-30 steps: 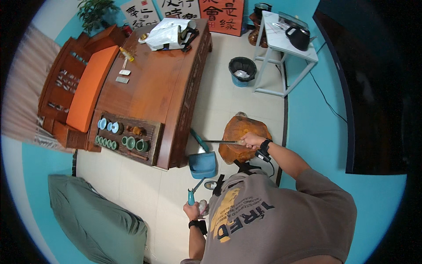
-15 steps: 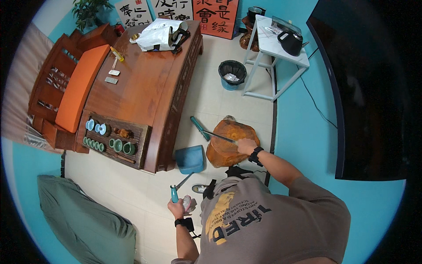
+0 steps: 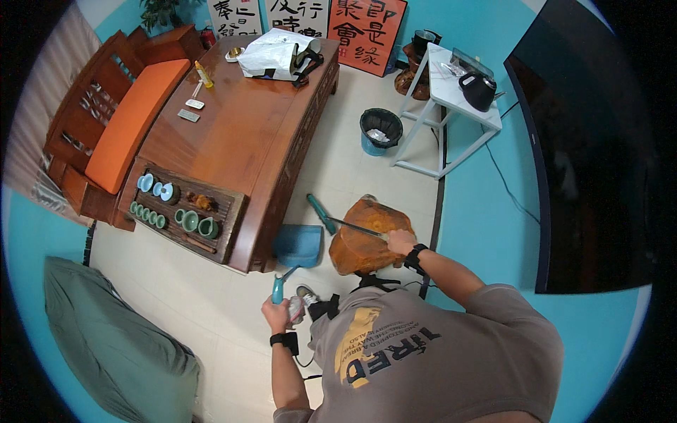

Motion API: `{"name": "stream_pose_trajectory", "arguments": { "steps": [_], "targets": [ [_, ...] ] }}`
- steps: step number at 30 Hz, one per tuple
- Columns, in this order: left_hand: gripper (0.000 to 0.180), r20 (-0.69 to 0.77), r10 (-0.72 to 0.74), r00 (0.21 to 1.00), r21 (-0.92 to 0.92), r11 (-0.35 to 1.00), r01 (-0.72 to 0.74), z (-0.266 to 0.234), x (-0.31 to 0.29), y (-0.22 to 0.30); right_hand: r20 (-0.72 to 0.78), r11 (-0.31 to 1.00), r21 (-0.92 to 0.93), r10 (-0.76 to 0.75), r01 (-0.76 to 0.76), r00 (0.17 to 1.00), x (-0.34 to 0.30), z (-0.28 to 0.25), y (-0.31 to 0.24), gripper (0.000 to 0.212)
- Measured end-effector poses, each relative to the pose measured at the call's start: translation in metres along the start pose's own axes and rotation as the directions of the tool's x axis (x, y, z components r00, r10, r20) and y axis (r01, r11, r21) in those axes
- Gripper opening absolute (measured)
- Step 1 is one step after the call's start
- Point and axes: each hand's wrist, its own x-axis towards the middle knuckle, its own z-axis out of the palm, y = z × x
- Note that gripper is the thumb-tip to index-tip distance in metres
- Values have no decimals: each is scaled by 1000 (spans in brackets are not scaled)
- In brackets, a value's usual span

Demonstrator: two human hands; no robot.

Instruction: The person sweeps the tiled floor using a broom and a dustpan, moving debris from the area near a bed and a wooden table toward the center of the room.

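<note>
My left hand [image 3: 276, 316] is closed round the upper end of a blue dustpan's handle. The dustpan's pan [image 3: 299, 244] is low over or on the floor beside the wooden table; I cannot tell if it touches. A crumpled pale bundle [image 3: 295, 311], its kind unclear, is against that same hand. My right hand [image 3: 402, 242] grips the grey handle of a broom, which slants leftward across a wooden stump stool [image 3: 368, 255]. The broom's green head [image 3: 321, 214] is at floor level between the stool and the table, to the right of and beyond the pan.
The brown table [image 3: 233, 134] bears a tea tray [image 3: 238, 224] with cups and a white bag [image 3: 278, 55]. Beyond the stool are a lined bin [image 3: 381, 132] and a white stand [image 3: 457, 106] with a black kettle [image 3: 478, 92]. A green-covered object [image 3: 116, 345] stands at left.
The view has shifted and turned slightly. My left hand has come nearer the table with the dustpan, and the pan sits closer to the table's edge. Both hands keep their grips.
</note>
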Motion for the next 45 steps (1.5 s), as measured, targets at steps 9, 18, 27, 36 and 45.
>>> {"name": "stream_pose_trajectory", "arguments": {
  "steps": [9, 18, 27, 36, 45],
  "targets": [
    [17, 191, 71, 979, -43, 997, -64, -51, 39, -7, -67, 969, 112, 230, -221, 971, -40, 65, -68, 22],
    [16, 147, 172, 974, -64, 984, -164, -72, 50, -22, -105, 867, 394, 373, -305, 922, -58, 79, -80, 25],
    [15, 84, 124, 989, -122, 986, -114, -78, 56, -31, -222, 923, 335, 272, -189, 936, -79, 91, -92, 39],
    [16, 54, 97, 994, -141, 986, -88, -80, 67, -43, -125, 935, 288, 250, -206, 960, -87, 73, -88, 28],
    [18, 106, 76, 991, -95, 993, -66, -71, 77, -39, -233, 917, 374, 238, -139, 943, -106, 57, -94, 24]
  ]
}}
